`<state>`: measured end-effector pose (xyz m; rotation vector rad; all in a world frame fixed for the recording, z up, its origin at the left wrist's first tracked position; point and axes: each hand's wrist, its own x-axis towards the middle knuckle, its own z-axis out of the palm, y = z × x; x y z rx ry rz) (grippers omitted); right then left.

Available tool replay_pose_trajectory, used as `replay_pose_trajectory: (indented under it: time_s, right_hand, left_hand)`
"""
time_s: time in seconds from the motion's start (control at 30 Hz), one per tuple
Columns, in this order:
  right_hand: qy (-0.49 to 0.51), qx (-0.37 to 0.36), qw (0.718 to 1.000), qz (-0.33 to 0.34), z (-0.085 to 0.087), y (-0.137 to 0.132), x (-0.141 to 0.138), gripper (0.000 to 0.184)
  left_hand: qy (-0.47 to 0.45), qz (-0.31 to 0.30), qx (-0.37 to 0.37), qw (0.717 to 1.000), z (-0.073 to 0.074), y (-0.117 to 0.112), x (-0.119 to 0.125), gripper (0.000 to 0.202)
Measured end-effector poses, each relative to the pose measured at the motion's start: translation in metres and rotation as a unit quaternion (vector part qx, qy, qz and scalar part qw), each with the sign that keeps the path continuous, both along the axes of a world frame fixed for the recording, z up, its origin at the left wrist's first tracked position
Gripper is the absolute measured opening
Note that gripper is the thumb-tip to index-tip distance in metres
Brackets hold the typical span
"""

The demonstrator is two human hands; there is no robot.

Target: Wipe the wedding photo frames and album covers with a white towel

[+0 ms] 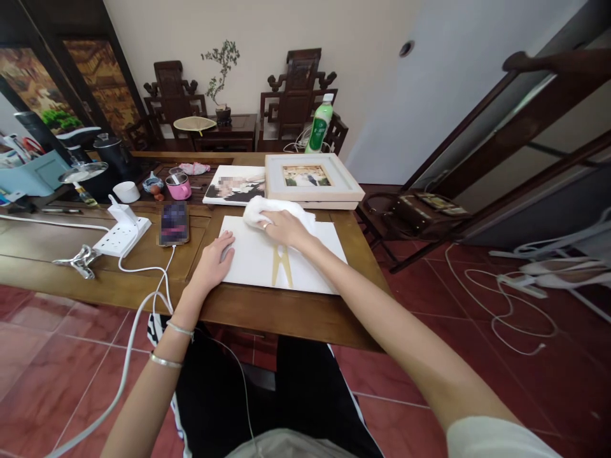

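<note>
A white board (305, 264) with a gold mark lies flat at the near edge of the wooden table (267, 315). My left hand (216, 256) rests on its left edge, fingers curled and pressing down. My right hand (282, 227) presses a white cloth (274, 208) onto the board's far edge, fingers closed over it. Behind the board sit a framed photo (312, 181) in a pale frame and an unframed print (235, 185).
A phone (174, 222) on a cable and a white power strip (121, 234) lie left of the board. A pink cup (179, 187), white cup (126, 191), kettle (112, 152) and green bottle (319, 124) stand farther back. Cables (506, 305) trail on the red floor right.
</note>
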<state>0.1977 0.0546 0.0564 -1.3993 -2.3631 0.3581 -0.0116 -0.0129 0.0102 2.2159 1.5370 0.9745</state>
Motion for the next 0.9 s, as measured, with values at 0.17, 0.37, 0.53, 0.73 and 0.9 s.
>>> replay_pose_trajectory:
  time_s: [0.17,0.37,0.53,0.73,0.9]
  right_hand:
    - [0.001,-0.001,0.999,-0.034,-0.008,-0.01,0.052,0.035]
    - [0.002,0.037,0.997,-0.068,-0.028,-0.036,0.099,0.031]
    - [-0.008,0.099,0.994,0.04,-0.029,-0.092,0.105,0.021]
    - [-0.026,0.086,0.987,0.135,-0.014,-0.147,0.103,0.018]
    - [-0.024,0.087,0.99,0.111,-0.021,-0.113,0.114,0.021]
  left_hand:
    - [-0.002,0.0,0.001,1.0,0.001,-0.001,0.0,0.037]
    - [0.005,0.001,-0.002,1.0,0.001,-0.001,0.0,0.037]
    - [0.005,0.002,0.006,1.0,0.001,-0.001,0.0,0.038]
    - [0.002,0.004,0.011,1.0,0.0,-0.001,0.0,0.036]
    - [0.002,0.004,0.007,1.0,0.001,-0.002,0.0,0.037]
